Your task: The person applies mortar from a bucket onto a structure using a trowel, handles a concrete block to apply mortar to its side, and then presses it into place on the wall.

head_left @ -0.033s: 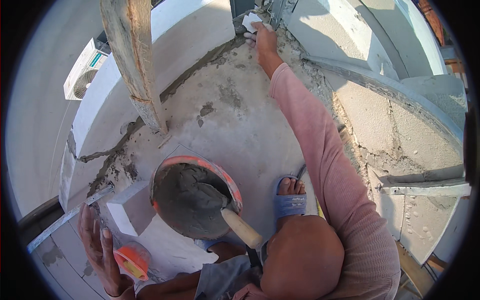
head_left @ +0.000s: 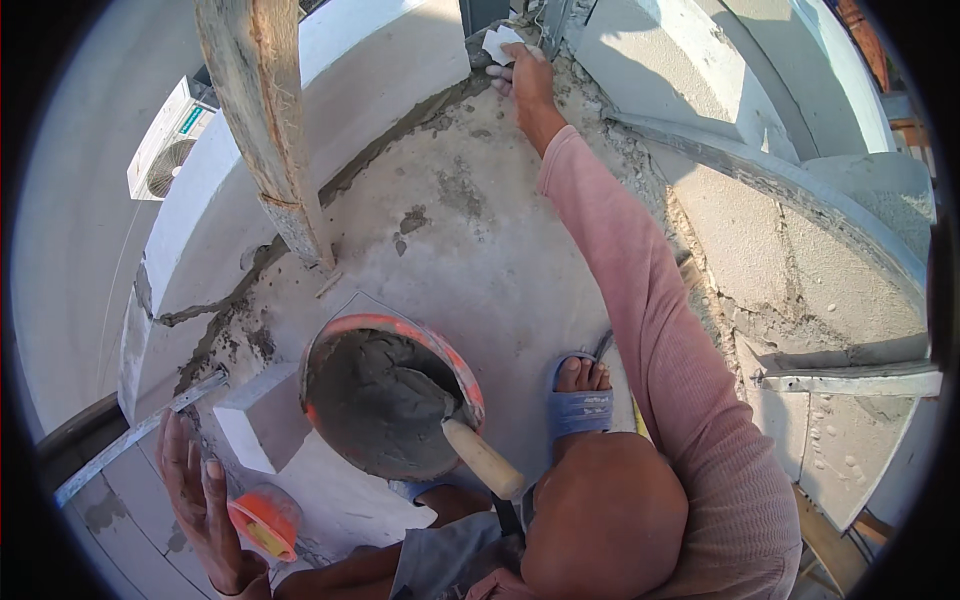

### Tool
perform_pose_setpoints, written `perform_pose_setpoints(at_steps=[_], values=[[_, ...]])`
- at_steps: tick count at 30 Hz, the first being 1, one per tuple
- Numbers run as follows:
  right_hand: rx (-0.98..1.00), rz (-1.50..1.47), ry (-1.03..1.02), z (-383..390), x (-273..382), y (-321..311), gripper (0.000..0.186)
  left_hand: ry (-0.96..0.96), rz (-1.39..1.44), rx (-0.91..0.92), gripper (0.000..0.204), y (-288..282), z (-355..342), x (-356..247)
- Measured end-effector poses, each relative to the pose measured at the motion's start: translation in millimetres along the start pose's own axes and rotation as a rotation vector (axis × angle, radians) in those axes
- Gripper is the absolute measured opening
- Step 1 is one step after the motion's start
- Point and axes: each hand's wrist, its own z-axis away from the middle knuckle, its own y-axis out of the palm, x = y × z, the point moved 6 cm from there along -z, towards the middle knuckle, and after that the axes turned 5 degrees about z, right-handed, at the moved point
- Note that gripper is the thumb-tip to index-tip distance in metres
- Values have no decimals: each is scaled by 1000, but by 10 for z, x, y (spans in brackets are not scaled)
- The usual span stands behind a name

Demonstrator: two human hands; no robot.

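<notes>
- The right hand (head_left: 532, 80) is far out in front, much farther than the left. Its thumb and finger are closed in a pinch on a white piece (head_left: 499, 44).
- The white piece is at that hand's fingertips, by the end of the wall (head_left: 395, 65). Whether it touches the wall is hard to tell.
- The left hand (head_left: 207, 505) is open, with nothing in it. Whether it leans on anything is not clear.
- Just right of the left hand is a small orange tub (head_left: 282, 508); a white block (head_left: 265, 415) is ahead and to its right.
- Between the hands is the bucket (head_left: 470, 385) of grey mud (head_left: 370, 425), with the trowel (head_left: 483, 458) in it.
- The step in hand looks like holding the piece at the wall. The next move seems to call for a firm pinch and a steady arm.
</notes>
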Motion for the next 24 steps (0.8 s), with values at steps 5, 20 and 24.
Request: perform_pose_setpoints(at_steps=[5,20,24], values=[[75,158,-55,-40,3,63,36,-50,-25,-16,73,27,-15,-12],[-127,-37,12,54,-93,40,21,-95,-27,-30,79,103,-40,-74],[-180,-273,191,-193,-187,111,20,-104,-21,-23,81,119,-42,-73]])
